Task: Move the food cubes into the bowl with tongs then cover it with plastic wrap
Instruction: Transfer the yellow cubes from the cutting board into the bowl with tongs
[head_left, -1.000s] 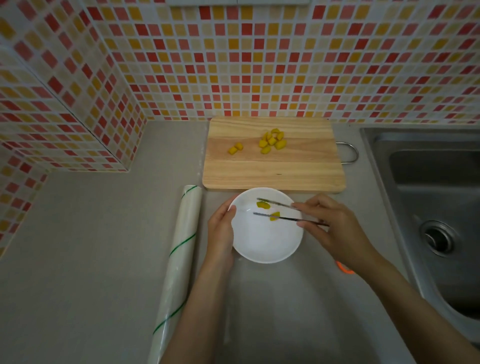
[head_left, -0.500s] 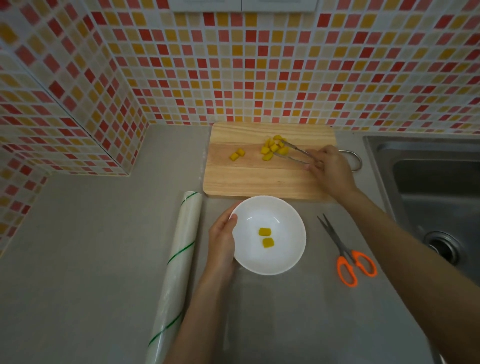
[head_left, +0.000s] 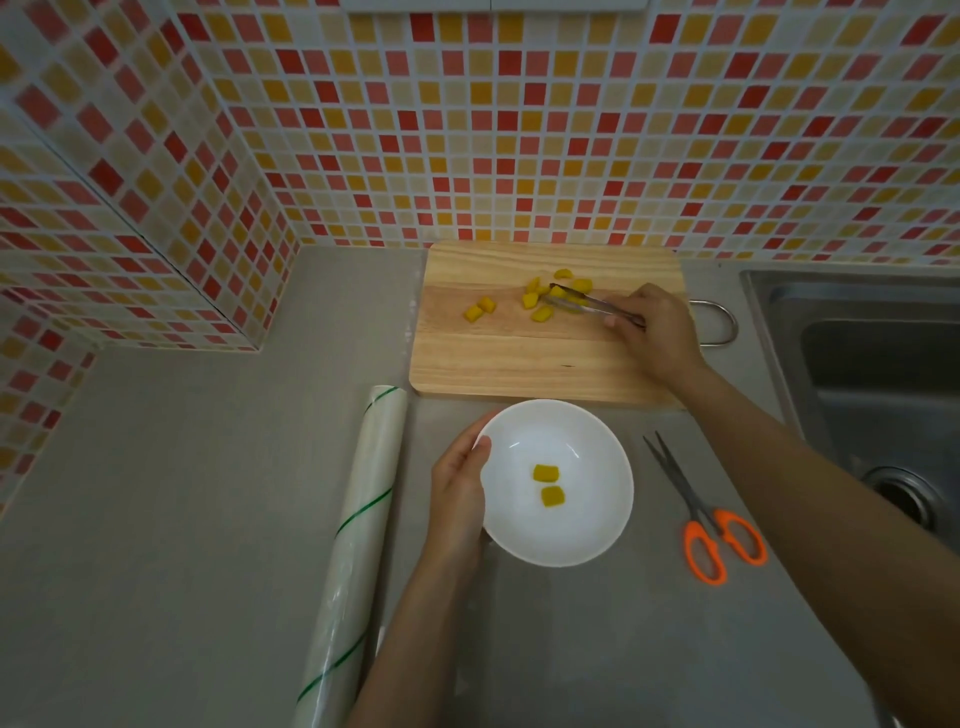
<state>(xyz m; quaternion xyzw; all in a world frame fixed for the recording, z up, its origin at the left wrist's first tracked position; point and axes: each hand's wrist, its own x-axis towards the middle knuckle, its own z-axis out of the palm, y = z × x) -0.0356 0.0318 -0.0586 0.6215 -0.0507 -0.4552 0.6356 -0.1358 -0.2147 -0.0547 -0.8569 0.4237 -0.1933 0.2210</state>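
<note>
A white bowl (head_left: 582, 540) sits on the grey counter with two yellow food cubes (head_left: 548, 484) inside. My left hand (head_left: 460, 488) grips the bowl's left rim. Behind it lies a wooden cutting board (head_left: 519, 364) with several yellow cubes (head_left: 540, 304) on its far half, two of them (head_left: 479, 310) apart to the left. My right hand (head_left: 655, 332) holds metal tongs (head_left: 587, 302) over the board, and their tips are at a cube in the pile. A roll of plastic wrap (head_left: 358, 551) with green stripes lies left of the bowl.
Orange-handled scissors (head_left: 711, 530) lie right of the bowl. A steel sink (head_left: 872, 374) takes up the right side. Tiled walls close off the back and left. The board's metal loop handle (head_left: 722, 325) sticks out to the right.
One second ago the tongs were over the bowl with cubes at their tips. The cubes now lie in the bowl, and my right hand has moved the tongs back to the pile on the board.
</note>
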